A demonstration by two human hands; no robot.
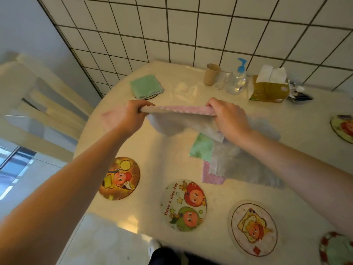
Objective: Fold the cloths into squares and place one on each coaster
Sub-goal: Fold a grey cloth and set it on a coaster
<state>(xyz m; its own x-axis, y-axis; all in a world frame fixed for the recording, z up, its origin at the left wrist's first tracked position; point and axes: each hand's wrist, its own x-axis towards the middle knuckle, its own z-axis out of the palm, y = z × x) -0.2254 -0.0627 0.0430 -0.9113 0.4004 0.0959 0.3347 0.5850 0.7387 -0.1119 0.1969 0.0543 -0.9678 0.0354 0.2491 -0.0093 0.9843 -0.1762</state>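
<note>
Pink-and-grey microfibre cloth [177, 119] hangs stretched between a person's two hands above the pale round surface [164, 150], its top edge a taut fold running left to right across the view while the loose grey half sags beneath toward the wearer. The left hand [129, 115] pinches the left end of that edge with curled fingers and thumb; the right hand [228, 116] has its fingers wrapped over the right end. The cloth's long axis therefore lies level and sideways, roughly parallel to the tiled wall behind, with the pink face pointing up. The step in hand looks like a fold being made in the air. Doing it well probably means keeping the top edge tight and both ends level, so the hanging edges meet squarely before the cloth is laid down and halved again. One folded green cloth [146, 86] already sits on a round coaster [150, 96] at the far left. A loose pile of unfolded cloths [219, 159], green, grey and pink, lies beside the right forearm. Nearer the wearer, a brown cartoon coaster [120, 178], a white fruit-print coaster [184, 204] and a pale framed-picture coaster [252, 227] lie bare, with parts of two more at the right margin.
</note>
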